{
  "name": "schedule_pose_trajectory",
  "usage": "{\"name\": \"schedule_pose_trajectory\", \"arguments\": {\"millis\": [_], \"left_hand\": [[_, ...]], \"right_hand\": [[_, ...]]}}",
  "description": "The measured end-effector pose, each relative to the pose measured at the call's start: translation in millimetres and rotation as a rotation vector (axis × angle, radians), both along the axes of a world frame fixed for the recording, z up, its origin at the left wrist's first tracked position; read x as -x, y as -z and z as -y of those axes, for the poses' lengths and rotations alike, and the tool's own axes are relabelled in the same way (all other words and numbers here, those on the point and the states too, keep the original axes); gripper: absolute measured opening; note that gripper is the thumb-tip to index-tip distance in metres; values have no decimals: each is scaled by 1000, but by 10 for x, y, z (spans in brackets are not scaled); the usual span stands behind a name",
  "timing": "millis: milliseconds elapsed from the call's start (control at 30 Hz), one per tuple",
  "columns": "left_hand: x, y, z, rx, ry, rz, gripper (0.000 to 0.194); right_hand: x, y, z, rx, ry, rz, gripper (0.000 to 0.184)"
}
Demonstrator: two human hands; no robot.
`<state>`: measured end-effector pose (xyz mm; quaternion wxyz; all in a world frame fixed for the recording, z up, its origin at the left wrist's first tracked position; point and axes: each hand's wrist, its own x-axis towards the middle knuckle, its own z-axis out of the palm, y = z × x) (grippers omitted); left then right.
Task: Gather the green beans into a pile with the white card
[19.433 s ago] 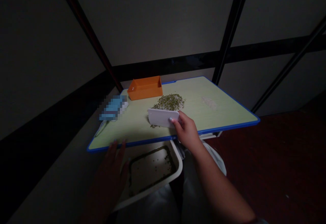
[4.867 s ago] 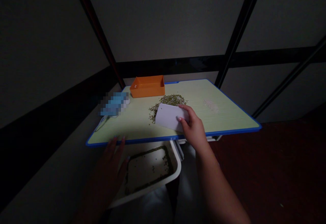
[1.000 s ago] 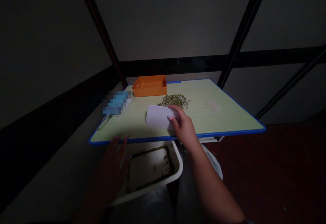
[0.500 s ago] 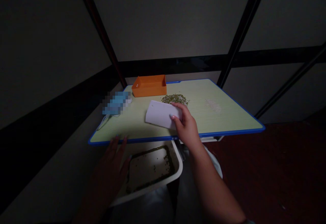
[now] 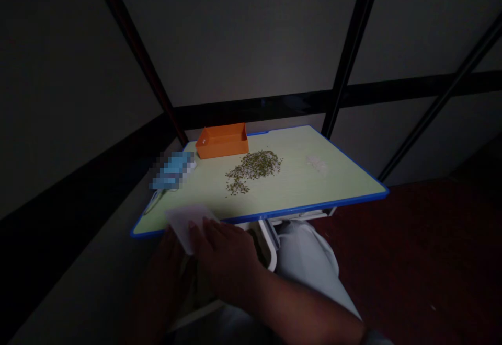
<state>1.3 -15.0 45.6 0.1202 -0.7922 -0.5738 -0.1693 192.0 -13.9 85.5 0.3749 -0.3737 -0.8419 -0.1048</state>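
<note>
My right hand (image 5: 227,256) grips a white scraper (image 5: 186,219), a thin flat plastic sheet, tilted over the near left edge of the table (image 5: 290,191). My left hand (image 5: 167,266) is just left of it, dim, its fingers stretched out close to the scraper's lower side; contact cannot be made out. Farther back on the pale green top lies a spread of small green beans mixed with whitish grains (image 5: 259,165). Beneath the table edge, a white bin (image 5: 270,248) sits mostly hidden behind my hands.
An orange open box (image 5: 223,148) stands at the back left. A blurred-out blue item (image 5: 172,170) with a white cord lies at the left edge. Toward the right is a small patch of whitish grains (image 5: 316,164). Walls rise behind and to the left.
My right hand has brought the scraper from beside the beans down left over the table's near edge, next to my left hand. The bean patch is now uncovered, and the view has shifted slightly.
</note>
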Motion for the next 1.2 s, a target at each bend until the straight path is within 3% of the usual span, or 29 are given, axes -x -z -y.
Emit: {"name": "schedule_pose_trajectory", "arguments": {"millis": [100,300,533,733,833,1033,1200], "left_hand": [[1,0,-1,-26,-11,20,57],[105,153,-43,-28,-39,21,58],[130,158,-98,-49,0,11,53],[182,250,-95,-13,-59,-7,53],[194,250,-97,-9,-19,-29,53],[163,254,-91,-29,-102,1,57],[151,245,-58,-18,-86,2,59]], "right_hand": [[15,31,-8,24,39,30,42],[20,39,-42,146,52,85,45],[-7,59,38,183,86,81,46],[-98,-18,101,242,122,92,47],[-153,-56,124,268,139,102,46],[-268,-123,140,373,184,128,47],[-310,-152,139,401,231,136,48]]}}
